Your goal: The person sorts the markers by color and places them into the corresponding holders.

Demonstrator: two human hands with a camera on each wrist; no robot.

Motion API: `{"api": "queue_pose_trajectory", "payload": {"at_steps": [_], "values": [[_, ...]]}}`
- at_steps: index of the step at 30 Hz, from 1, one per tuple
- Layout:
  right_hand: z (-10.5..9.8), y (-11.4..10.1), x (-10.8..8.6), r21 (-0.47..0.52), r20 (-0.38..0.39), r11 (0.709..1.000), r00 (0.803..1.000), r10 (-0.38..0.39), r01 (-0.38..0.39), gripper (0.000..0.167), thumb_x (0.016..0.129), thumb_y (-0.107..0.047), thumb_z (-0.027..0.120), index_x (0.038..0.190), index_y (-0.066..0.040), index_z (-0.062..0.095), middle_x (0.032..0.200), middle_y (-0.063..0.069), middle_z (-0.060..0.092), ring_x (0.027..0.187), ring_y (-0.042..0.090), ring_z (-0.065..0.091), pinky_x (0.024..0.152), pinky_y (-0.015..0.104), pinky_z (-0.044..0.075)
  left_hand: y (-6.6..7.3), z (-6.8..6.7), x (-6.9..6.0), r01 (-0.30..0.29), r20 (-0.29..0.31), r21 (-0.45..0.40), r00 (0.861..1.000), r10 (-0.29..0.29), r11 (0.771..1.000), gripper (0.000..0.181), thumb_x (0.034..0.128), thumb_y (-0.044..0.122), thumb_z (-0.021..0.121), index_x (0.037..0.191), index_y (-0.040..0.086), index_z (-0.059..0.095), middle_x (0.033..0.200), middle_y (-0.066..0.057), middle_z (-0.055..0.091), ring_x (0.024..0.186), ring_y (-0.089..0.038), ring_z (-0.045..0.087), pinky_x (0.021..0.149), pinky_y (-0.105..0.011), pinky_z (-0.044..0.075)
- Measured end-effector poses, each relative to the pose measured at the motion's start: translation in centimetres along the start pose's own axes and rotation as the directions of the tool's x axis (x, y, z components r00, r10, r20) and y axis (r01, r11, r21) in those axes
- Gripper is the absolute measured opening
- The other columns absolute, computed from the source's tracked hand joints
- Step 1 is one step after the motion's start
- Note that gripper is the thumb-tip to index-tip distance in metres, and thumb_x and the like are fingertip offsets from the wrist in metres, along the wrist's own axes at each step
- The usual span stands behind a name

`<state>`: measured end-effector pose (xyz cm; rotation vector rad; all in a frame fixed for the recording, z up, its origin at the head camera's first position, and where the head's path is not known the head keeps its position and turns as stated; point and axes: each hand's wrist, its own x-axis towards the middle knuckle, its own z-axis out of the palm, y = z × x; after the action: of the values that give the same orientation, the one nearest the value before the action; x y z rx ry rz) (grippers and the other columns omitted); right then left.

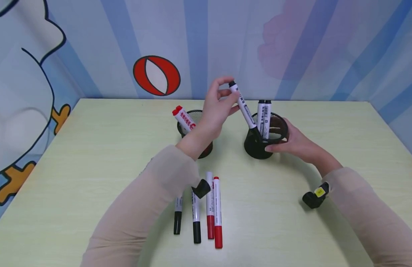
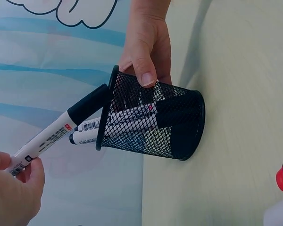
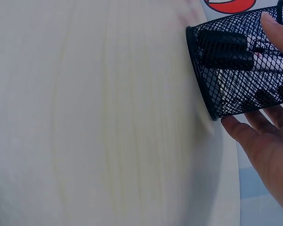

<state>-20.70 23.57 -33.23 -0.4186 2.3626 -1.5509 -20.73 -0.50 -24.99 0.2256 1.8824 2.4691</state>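
Note:
My left hand [image 1: 220, 105] pinches a black-capped white marker [image 1: 243, 105] near its upper end. The marker slants, its black cap end down at the left rim of the right-hand black mesh cup [image 1: 259, 148]. Two other white markers [image 1: 264, 118] stand inside that cup, their black cap ends at the bottom. My right hand [image 1: 294, 142] grips the cup from the right, thumb at the front. The left wrist view shows the held marker [image 2: 49, 136] with its cap at the rim of the mesh cup [image 2: 151, 146]. In the right wrist view, fingers curl round the cup [image 3: 226, 89].
A second mesh cup [image 1: 207, 150] with red-ended markers [image 1: 184, 118] stands at the left, partly behind my left arm. Nearer on the table [image 1: 276, 222] lie two black-capped markers [image 1: 197, 218] and two red-capped markers [image 1: 217, 211]. A patterned cloth backdrop [image 1: 226, 44] rises behind the table.

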Motion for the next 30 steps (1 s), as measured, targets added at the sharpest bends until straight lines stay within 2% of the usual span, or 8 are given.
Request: {"api": "queue_pose_trajectory", "payload": {"at_steps": [6, 14, 21, 30], "values": [[-0.02, 0.04, -0.02, -0.008, -0.010, 1.000, 1.000, 0.011, -0.011, 0.082, 0.077, -0.003, 0.073, 0.141, -0.010, 0.024, 0.138, 0.009, 0.033, 0.124, 0.023, 0.037, 0.085, 0.027, 0.042, -0.11, -0.09, 0.37, -0.020, -0.023, -0.019, 1.000, 0.020, 1.000, 0.035, 0.0926, 0.004, 0.055, 0.125, 0.015, 0.047, 0.104, -0.010, 0.053, 0.094, -0.019, 0.058, 0.082, -0.031, 0.052], [0.02, 0.16, 0.04, -0.005, -0.010, 1.000, 1.000, 0.006, -0.006, 0.081, 0.077, -0.002, 0.073, 0.141, -0.009, 0.025, 0.137, 0.009, 0.034, 0.123, 0.022, 0.037, 0.085, 0.027, 0.042, -0.18, 0.06, 0.28, -0.012, -0.041, -0.046, 0.999, 0.010, 0.999, 0.035, 0.0926, 0.003, 0.055, 0.124, 0.017, 0.047, 0.103, -0.009, 0.052, 0.093, -0.019, 0.058, 0.081, -0.029, 0.052], [-0.05, 0.22, -0.03, -0.015, -0.013, 1.000, 1.000, 0.015, -0.015, 0.082, 0.077, -0.003, 0.073, 0.141, -0.010, 0.024, 0.138, 0.009, 0.033, 0.123, 0.023, 0.037, 0.086, 0.028, 0.041, -0.09, 0.11, 0.20, -0.031, -0.036, -0.068, 0.999, 0.028, 0.997, 0.035, 0.0928, 0.003, 0.054, 0.124, 0.017, 0.047, 0.104, -0.009, 0.052, 0.094, -0.019, 0.058, 0.082, -0.028, 0.052], [0.02, 0.06, -0.01, -0.008, -0.007, 1.000, 1.000, -0.004, 0.004, 0.081, 0.077, -0.002, 0.073, 0.141, -0.009, 0.024, 0.138, 0.009, 0.033, 0.125, 0.025, 0.037, 0.087, 0.026, 0.041, -0.42, 0.06, 0.25, -0.044, -0.030, -0.049, 0.999, 0.043, 0.998, 0.035, 0.0928, 0.001, 0.053, 0.124, 0.016, 0.046, 0.104, -0.009, 0.051, 0.093, -0.019, 0.059, 0.083, -0.028, 0.051]]}}
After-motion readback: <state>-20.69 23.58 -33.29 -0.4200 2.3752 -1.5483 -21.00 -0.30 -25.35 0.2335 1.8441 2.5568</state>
